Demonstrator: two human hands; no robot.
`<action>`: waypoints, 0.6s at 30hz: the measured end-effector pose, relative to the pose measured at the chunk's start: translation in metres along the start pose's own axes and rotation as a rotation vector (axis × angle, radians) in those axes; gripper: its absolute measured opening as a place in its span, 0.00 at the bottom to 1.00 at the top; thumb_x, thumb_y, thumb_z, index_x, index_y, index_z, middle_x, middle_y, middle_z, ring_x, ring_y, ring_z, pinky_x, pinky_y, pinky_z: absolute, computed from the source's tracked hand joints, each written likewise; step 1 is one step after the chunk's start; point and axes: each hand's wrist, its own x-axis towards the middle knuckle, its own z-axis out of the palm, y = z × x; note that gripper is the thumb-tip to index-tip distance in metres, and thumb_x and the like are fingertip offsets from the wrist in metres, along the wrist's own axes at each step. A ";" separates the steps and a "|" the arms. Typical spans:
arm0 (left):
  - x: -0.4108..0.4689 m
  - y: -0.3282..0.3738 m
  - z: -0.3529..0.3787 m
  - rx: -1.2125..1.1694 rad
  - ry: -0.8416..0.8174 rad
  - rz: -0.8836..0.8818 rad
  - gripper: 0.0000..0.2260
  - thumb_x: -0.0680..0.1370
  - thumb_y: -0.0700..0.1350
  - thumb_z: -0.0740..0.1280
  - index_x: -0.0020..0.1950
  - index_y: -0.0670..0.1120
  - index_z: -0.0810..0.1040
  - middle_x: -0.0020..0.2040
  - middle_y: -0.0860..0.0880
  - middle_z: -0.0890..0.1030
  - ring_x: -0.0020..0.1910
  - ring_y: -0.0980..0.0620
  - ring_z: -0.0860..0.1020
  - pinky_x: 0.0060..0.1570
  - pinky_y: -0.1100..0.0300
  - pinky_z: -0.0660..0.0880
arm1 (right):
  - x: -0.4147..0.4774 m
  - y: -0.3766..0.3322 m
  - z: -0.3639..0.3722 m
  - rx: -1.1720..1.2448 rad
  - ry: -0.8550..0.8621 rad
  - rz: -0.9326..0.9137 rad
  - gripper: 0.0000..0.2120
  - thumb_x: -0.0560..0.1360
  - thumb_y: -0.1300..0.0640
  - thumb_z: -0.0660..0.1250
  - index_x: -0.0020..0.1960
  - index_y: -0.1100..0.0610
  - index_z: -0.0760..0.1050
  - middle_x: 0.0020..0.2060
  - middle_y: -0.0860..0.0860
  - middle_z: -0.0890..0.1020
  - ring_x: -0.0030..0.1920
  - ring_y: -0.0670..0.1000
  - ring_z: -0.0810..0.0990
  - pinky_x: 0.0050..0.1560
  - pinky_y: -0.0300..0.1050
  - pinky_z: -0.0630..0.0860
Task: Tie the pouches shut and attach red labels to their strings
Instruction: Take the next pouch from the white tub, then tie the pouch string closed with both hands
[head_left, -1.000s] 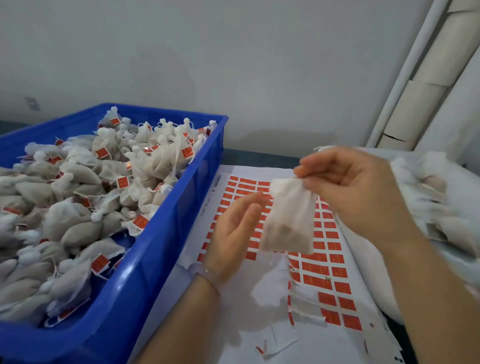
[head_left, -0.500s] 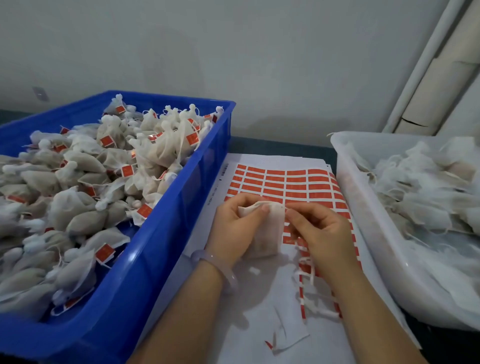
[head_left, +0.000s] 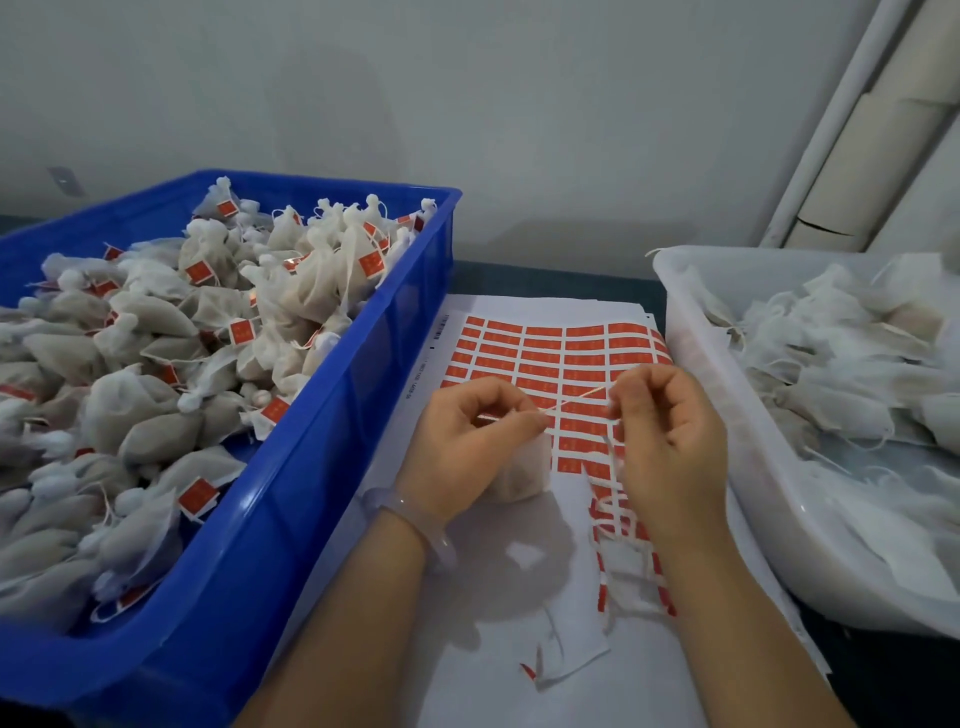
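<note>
A small white pouch (head_left: 522, 475) rests on the label sheet under my left hand (head_left: 470, 447), whose fingers curl round its neck. A thin pale string (head_left: 576, 400) runs taut from that hand up and right to my right hand (head_left: 670, 436), which pinches its other end. Under both hands lies a white sheet of red labels (head_left: 540, 353); its lower right part is peeled to torn strips of backing (head_left: 623, 551).
A blue crate (head_left: 311, 483) on the left is heaped with tied pouches bearing red labels. On the right, a white tub (head_left: 737, 467) holds several loose pouches with trailing strings. Wall behind, pale pipes at the top right.
The pouch came down from mid-air onto the sheet. My hands met over it, then drew apart, stretching its string taut between them. The view tilted down.
</note>
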 end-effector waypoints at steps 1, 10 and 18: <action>0.000 0.001 -0.001 0.006 -0.006 0.006 0.07 0.75 0.40 0.68 0.37 0.49 0.78 0.32 0.62 0.80 0.38 0.65 0.78 0.29 0.74 0.71 | 0.001 -0.001 -0.001 0.002 0.024 0.008 0.09 0.71 0.41 0.58 0.43 0.45 0.70 0.38 0.27 0.78 0.42 0.33 0.79 0.31 0.24 0.71; 0.002 0.009 -0.014 -0.233 0.172 0.031 0.07 0.79 0.41 0.61 0.42 0.48 0.75 0.38 0.52 0.82 0.43 0.49 0.80 0.44 0.58 0.79 | 0.002 -0.001 0.000 0.006 -0.013 -0.003 0.09 0.69 0.40 0.61 0.43 0.43 0.73 0.39 0.25 0.77 0.45 0.31 0.78 0.34 0.22 0.71; 0.007 0.006 -0.018 -0.074 0.613 0.147 0.09 0.79 0.41 0.61 0.40 0.51 0.72 0.29 0.55 0.72 0.27 0.58 0.72 0.29 0.67 0.73 | 0.000 -0.008 -0.005 -0.015 -0.123 -0.140 0.06 0.73 0.42 0.62 0.49 0.40 0.73 0.44 0.24 0.77 0.52 0.31 0.76 0.42 0.22 0.71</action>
